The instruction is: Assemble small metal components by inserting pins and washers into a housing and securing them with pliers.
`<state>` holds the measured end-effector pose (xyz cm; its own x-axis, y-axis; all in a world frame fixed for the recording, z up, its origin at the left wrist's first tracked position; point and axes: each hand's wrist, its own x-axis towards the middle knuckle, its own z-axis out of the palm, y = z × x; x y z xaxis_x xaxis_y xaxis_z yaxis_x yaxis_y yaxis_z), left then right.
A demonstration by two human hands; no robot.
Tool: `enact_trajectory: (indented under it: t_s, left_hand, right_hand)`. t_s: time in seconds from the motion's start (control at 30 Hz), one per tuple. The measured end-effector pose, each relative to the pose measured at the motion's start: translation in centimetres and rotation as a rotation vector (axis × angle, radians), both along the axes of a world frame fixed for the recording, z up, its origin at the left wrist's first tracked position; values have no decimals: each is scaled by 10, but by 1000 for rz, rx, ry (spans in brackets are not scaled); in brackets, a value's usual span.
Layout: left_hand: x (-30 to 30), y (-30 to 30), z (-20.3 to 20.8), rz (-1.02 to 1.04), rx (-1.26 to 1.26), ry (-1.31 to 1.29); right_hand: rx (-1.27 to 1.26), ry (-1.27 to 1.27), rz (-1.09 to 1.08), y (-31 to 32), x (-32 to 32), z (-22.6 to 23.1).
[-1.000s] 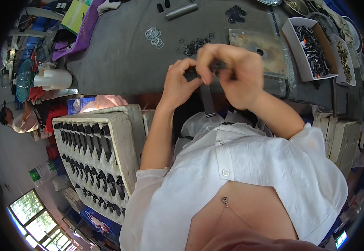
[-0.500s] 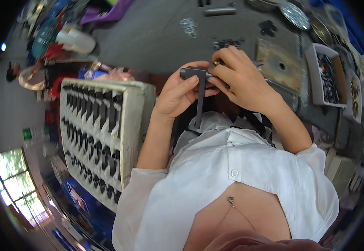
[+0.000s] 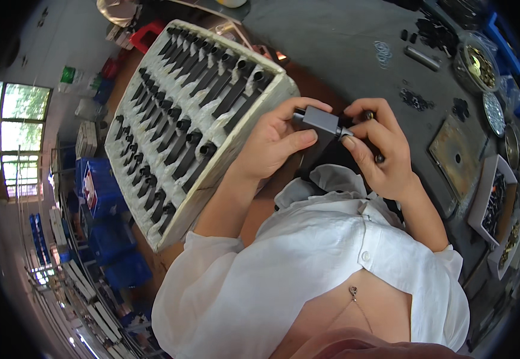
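Observation:
My left hand (image 3: pixel 266 143) is wrapped round a dark grey metal lever handle (image 3: pixel 321 121), thumb pressed on its block-shaped head. The lever's long arm is mostly hidden below my hands. From the other end of the head sticks a short silvery neck (image 3: pixel 346 132), and my right hand (image 3: pixel 385 152) closes on it with thumb and fingers. A small dark, brassy piece (image 3: pixel 367 115) shows at the curled fingers of that hand, and another dark knob-like end (image 3: pixel 380 158) pokes out below them. I cannot make out exactly what these pieces are.
At left stands a tilted white-edged tray (image 3: pixel 284 81) with rows of black lever handles (image 3: pixel 224 99). On the grey table (image 3: pixel 313 36) lie silvery rings (image 3: pixel 382 52), a metal cylinder (image 3: pixel 422 58), black small parts (image 3: pixel 416 99), a stained plate (image 3: pixel 451 152), and a box of parts (image 3: pixel 481 227).
My view has swung left, so the tray shows more fully. The lever handle has turned in my left hand, its arm now mostly hidden. My right hand still works at its neck.

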<state>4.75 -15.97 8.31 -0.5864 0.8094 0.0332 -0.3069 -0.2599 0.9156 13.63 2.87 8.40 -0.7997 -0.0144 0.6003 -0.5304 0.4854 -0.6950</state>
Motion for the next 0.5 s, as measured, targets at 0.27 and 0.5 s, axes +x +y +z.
enact_trajectory:
  t_s: [0.27,0.5]
  left_hand:
    - [-16,25,-9,-42,260,-409]
    - [9,46,-26,-119,208,-531]
  right_hand:
    - [68,79,-243,13,15,10]
    - [170,143,-328,16,17,-2]
